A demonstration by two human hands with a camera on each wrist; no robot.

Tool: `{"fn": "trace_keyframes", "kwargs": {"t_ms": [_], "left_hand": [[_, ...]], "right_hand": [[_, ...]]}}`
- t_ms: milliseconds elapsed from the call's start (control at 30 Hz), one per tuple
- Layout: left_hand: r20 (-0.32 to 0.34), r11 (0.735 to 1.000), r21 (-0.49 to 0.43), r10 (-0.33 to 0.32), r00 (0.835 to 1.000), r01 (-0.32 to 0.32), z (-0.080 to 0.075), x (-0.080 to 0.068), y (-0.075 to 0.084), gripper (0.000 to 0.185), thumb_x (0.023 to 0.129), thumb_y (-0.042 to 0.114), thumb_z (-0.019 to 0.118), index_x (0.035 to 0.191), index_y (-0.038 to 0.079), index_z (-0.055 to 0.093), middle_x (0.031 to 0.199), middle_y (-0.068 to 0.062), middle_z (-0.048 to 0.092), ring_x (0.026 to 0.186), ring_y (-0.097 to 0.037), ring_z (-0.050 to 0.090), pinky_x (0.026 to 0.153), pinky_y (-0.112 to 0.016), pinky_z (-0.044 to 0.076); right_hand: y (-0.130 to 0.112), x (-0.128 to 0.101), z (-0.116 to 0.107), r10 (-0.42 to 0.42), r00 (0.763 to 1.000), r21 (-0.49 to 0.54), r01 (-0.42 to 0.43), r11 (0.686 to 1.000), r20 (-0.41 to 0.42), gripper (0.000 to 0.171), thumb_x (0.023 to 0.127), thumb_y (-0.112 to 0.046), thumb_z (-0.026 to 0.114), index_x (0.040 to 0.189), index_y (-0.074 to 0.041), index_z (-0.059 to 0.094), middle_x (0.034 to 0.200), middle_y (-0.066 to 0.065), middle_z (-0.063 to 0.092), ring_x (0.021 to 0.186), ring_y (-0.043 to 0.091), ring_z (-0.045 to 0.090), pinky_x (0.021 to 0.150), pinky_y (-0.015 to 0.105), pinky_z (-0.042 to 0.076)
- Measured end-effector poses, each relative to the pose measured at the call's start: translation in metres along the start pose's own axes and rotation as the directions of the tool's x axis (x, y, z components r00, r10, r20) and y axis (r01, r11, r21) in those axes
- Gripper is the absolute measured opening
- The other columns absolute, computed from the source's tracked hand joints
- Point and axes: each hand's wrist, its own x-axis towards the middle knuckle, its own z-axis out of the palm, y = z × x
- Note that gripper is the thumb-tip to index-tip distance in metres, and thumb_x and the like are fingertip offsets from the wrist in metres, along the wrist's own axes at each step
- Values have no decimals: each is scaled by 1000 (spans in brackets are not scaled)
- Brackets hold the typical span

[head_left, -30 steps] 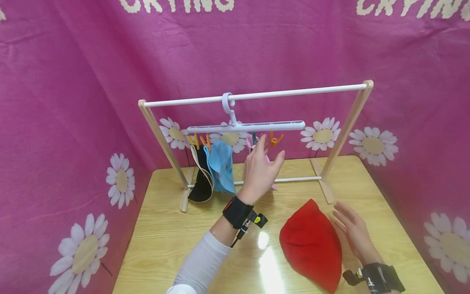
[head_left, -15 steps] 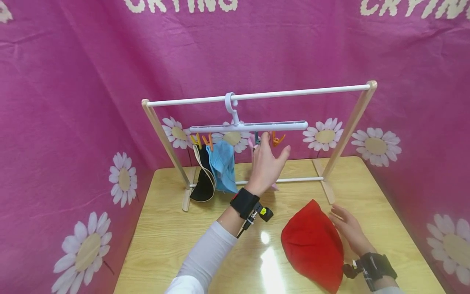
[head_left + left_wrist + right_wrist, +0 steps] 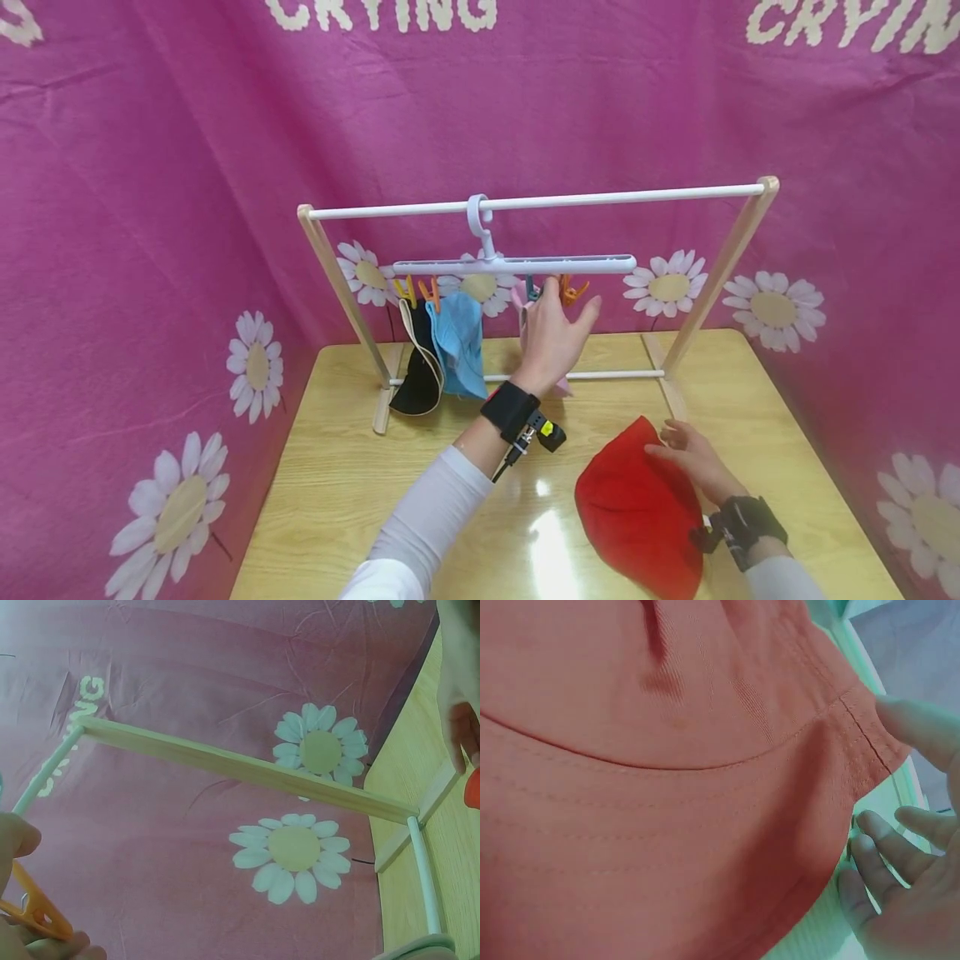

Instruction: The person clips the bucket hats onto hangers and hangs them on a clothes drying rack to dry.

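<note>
In the head view a pale hanger hangs from the rack's white rod. My left hand is up at its right half, around an orange clothespin. The left wrist view has this orange clothespin between thumb and fingers, the thumb slightly apart from it. A red cap with a stitched brim lies on the table, and my right hand is at its upper right edge. Up close, the thumb touches the edge of the cap; the other fingers, loosely bent, lie beside it.
A black hat and a light blue hat hang from yellow and orange clothespins. A pink item hangs at a dark teal clothespin, partly behind my left hand. The rack's wooden post stands at the right. Pink cloth surrounds the table.
My left hand has moved right from the teal clothespin to the orange one. My right hand has moved left and in, its thumb now over the red cap's edge.
</note>
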Motion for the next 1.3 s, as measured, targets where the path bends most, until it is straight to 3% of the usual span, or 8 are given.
{"fn": "trace_keyframes", "kwargs": {"t_ms": [233,400,567,667,767,967,1100,1300], "left_hand": [[-48,998,-42,34,998,-36,6,0,-2,43,101,54,64,123,17,59,108,0,73,98,-15,69,72,-26,50],[-76,988,-144,49,996,-59,11,1,-5,42,101,49,66,122,14,63,106,1,74,92,-10,68,75,-22,52],[-105,975,-211,52,993,-74,16,3,-5,41,101,44,69,121,8,64,104,-1,74,87,-6,65,74,-21,53],[-123,972,-219,60,991,-86,16,3,-5,38,101,42,70,119,9,65,103,-1,74,86,-6,66,73,-20,53],[-141,967,-231,77,987,-108,16,4,-4,35,100,41,72,116,10,66,105,-2,76,87,-5,68,75,-18,55],[-185,965,-212,117,976,-156,16,6,-4,36,97,42,76,110,9,69,99,-1,78,82,-1,69,71,-14,53],[-218,971,-164,134,967,-171,15,8,-3,33,97,44,75,105,13,70,88,3,75,70,0,62,61,-16,47],[-227,973,-163,123,966,-163,14,9,-2,33,97,43,75,104,11,72,87,3,75,66,-1,59,59,-18,46]], "right_hand": [[-1,14,6,35,999,-180,-34,983,0,94,89,-43,83,148,15,37,141,41,53,128,55,55,102,64,49],[-2,21,8,49,998,-273,-55,960,-30,87,83,-49,86,135,10,50,121,29,67,107,42,65,86,52,57],[-4,24,11,78,995,-321,-93,942,-62,67,78,-52,90,102,2,58,84,11,65,80,28,59,66,37,48],[-6,24,12,94,994,-309,-108,945,-60,60,77,-50,90,89,-4,53,75,6,57,74,23,53,63,34,41],[-7,23,13,90,996,-244,-92,966,-18,54,81,-46,88,92,-4,56,77,6,59,74,22,55,66,34,43],[-6,22,12,19,991,-72,-10,997,131,42,96,-35,76,119,-1,68,94,7,74,85,22,67,79,35,53],[-3,23,9,-51,987,-54,60,997,154,39,103,-35,67,123,-1,67,97,7,72,88,18,66,82,32,53],[-1,20,4,-123,978,33,119,992,167,38,109,-29,58,127,3,64,107,16,71,96,20,67,85,31,53]]}}
